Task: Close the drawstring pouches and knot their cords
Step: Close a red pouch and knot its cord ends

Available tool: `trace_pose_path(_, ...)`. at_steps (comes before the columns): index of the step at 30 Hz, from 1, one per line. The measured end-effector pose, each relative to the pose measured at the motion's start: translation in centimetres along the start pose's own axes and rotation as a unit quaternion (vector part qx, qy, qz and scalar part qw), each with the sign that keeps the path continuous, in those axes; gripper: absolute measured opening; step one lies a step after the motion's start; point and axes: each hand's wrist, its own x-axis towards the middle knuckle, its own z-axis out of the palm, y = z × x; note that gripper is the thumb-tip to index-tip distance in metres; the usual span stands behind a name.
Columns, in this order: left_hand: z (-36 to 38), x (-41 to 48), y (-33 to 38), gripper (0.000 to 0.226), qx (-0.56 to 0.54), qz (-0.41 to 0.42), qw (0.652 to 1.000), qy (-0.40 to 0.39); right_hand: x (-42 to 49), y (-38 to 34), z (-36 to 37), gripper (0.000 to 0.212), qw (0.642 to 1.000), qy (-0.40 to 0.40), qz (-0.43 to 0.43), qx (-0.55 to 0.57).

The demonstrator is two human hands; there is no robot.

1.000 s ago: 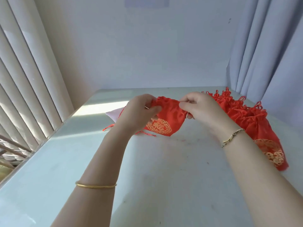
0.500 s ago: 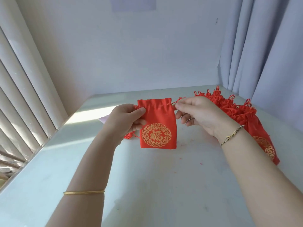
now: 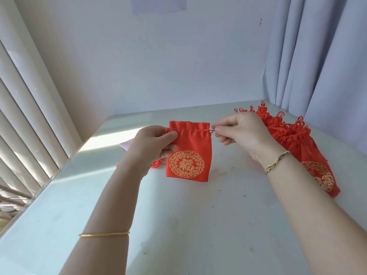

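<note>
Item 1. A red pouch is held upright at the centre of the frame, over the white table. A round gold emblem is shown on its lower half, facing the camera. Its top edge is lightly gathered. Whether its lower edge touches the table cannot be told.

Item 2. The left hand is closed on the upper left corner of the pouch: the thumb is laid across the front and the fingers are curled round the side.

Item 3. The right hand is placed just right of the upper right corner. The short red cord emerging there is pinched between thumb and forefinger, and the other fingers are curled beneath.

Item 4. A pile of red pouches is laid on the table at the right of the frame, partly hidden behind the right wrist, with looped cords standing up along its far end.

Item 5. A further scrap of red fabric and a pale pink object are partly hidden behind the left hand.

Item 6. A gold bangle is worn on the left forearm and a braided bracelet on the right wrist.

Item 7. Vertical blinds are noted at the left edge and a pale curtain at the upper right.
</note>
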Motion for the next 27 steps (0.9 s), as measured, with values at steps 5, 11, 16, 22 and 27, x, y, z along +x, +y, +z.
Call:
trace_pose_path(5, -0.6, 0.7, -0.6, 0.022, 0.151, 0.086, 0.979, 0.106, 0.5, 0.3, -0.3, 0.014, 0.997, 0.058, -0.027, -0.05)
trace_pose_path(11, -1.3, 0.8, -0.8, 0.014, 0.299, 0.159, 0.924, 0.179, 1.0, 1.0, -1.0, 0.019, 0.991, 0.1, -0.041, -0.077)
trace_pose_path(16, -2.3, 1.0, -0.8, 0.004, 0.268, 0.148, 0.935, 0.18, 1.2, 1.3, -1.2, 0.017, 0.983, 0.127, -0.06, -0.12)
trace_pose_path(22, -2.7, 0.7, -0.6, 0.006, 0.183, 0.134, 0.955, 0.189, 1.2, 1.5, -1.3, 0.007, 0.981, 0.127, -0.063, -0.134)
trace_pose_path(27, -2.7, 0.7, -0.5, 0.007, 0.14, 0.122, 0.969, 0.164, 1.2, 1.4, -0.5, 0.011, 0.983, 0.114, -0.059, -0.132)
